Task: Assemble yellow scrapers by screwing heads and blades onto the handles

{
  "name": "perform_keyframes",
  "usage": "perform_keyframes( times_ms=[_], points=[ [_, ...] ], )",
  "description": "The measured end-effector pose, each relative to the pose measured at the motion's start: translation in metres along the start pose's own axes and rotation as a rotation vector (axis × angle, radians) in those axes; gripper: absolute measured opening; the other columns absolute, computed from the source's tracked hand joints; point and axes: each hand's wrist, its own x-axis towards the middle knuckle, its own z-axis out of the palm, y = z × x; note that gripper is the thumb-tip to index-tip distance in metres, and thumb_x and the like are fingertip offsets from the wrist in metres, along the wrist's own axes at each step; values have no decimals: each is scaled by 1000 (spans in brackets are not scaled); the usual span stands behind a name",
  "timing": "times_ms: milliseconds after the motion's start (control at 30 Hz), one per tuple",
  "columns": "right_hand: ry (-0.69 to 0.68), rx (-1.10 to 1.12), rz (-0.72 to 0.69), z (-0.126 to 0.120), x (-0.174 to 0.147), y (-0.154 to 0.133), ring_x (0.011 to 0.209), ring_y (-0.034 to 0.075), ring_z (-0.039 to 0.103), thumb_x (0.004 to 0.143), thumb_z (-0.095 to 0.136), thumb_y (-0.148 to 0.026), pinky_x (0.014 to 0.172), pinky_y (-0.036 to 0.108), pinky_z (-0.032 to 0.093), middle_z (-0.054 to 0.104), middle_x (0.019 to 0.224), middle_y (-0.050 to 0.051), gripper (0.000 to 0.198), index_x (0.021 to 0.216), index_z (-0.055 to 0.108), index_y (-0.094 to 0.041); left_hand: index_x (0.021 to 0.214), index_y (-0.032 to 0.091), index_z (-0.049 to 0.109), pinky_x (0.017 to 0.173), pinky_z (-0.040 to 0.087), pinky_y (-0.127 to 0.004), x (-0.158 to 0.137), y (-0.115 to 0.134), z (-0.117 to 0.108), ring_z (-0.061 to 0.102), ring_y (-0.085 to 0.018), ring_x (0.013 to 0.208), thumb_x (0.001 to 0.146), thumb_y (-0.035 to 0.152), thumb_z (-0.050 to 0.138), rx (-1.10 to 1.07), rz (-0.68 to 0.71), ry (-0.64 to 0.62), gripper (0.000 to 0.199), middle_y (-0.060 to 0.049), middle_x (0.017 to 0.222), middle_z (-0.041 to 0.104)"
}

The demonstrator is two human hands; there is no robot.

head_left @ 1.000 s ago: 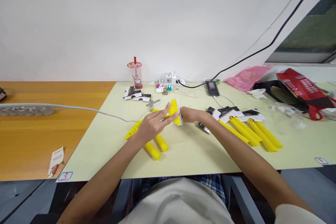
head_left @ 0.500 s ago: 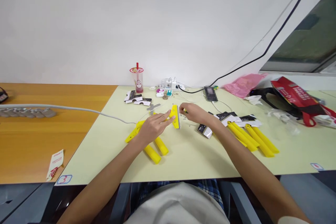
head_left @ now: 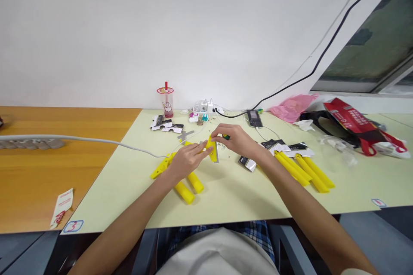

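My left hand (head_left: 188, 160) is closed on a yellow scraper (head_left: 211, 149) with a grey metal blade (head_left: 216, 154) along its right side, fingers stretched over its upper part. My right hand (head_left: 234, 139) is pinched at the scraper's top edge; whatever sits between the fingertips is too small to tell. Tucked under that palm is a small green and black object (head_left: 226, 136), mostly hidden. Tiny metal bits (head_left: 220, 148) lie scattered right of the blade. Under my left hand are more yellow scraper parts (head_left: 184, 192), and grey blades (head_left: 186, 135) lie just beyond it.
Yellow handles (head_left: 314, 174) and black-white packets (head_left: 248, 163) lie to the right. A lidded cup (head_left: 167, 104), a power strip (head_left: 204, 106) and a phone (head_left: 254, 118) stand along the wall. A white cable (head_left: 97, 139) crosses from the left. A red bag (head_left: 353, 120) sits far right.
My right hand has moved left, from beside the blade onto the scraper's top edge. My left hand stays on the scraper. The whole view has shifted slightly.
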Motion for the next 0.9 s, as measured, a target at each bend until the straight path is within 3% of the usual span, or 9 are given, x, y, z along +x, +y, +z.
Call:
perform_keyframes(
  times_ms=[367,467,567,767,900],
  points=[
    [-238,197,251,-3,19,22,99,24,68,91,80,-42,90,35,50,75,102,7,22,93,80,-20,145,19,63,81,69,-37,1,3,0,81,-21,96,106,3,51,34,41,-26,44,-16,139,79],
    [-353,251,383,-8,28,27,80,16,63,85,85,-48,68,28,48,74,110,6,35,103,77,-19,139,18,66,81,69,-37,1,5,-1,81,-21,98,105,1,52,42,51,-30,41,-15,138,79],
    [-477,293,550,-12,35,30,62,8,48,81,90,-54,49,24,35,69,121,6,49,113,75,-21,135,18,68,83,69,-37,1,6,-1,81,-22,102,104,0,53,46,61,-37,38,-14,136,80],
    [-642,354,559,-16,44,38,52,6,38,78,94,-61,45,23,31,61,81,-3,55,110,75,-21,136,20,69,88,69,-37,-2,7,0,81,-21,107,108,6,53,39,72,-73,35,-13,141,78],
    [-662,332,551,-19,44,40,50,6,37,80,91,-67,45,24,30,62,78,-3,57,109,77,-20,140,21,68,89,69,-37,-4,7,1,80,-22,109,107,7,53,12,58,-74,39,-14,144,76]
  ],
)
